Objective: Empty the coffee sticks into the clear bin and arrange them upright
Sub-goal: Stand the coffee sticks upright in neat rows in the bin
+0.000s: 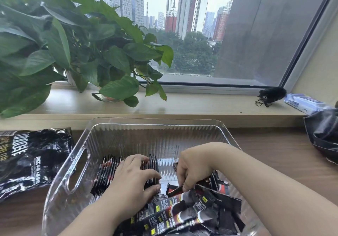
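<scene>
In clear bin (155,135), upright sticks (107,171), loose sticks (182,212)

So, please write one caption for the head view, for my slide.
Left hand grips the upright coffee sticks in the clear bin; right hand pinches a loose stick from the pile.
</scene>
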